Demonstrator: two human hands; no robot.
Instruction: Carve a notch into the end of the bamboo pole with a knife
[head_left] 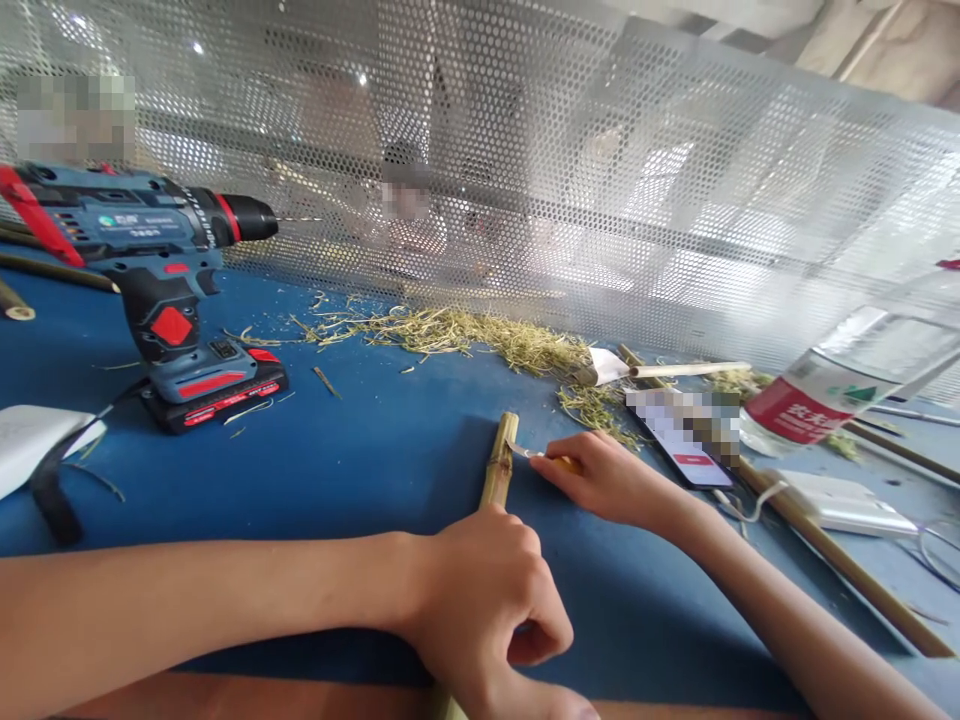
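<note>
While the head view looks down on a blue counter (360,470), a bamboo stick (499,467) lies near its middle and serves as landmark. The left hand (487,600) is closed in a fist around the stick's near end, pinning it against the counter. The right hand (607,478), just right of the stick's far end, is closed on a small knife (536,456) with a yellowish handle; its blade tip touches the stick close to that far end. Well left of the stick stands a blue and red cordless drill (161,290), bit pointing right. Beyond the stick, a heap of pale shavings (465,335) lies along the foot of a perforated metal screen (600,180). To the right of the stick, past the right hand, rest a phone (686,445), a plastic bottle (840,385) on its side with a red label, and a second, longer bamboo cane (840,560) running diagonally. A white charger (832,500) lies just beside that cane.
</note>
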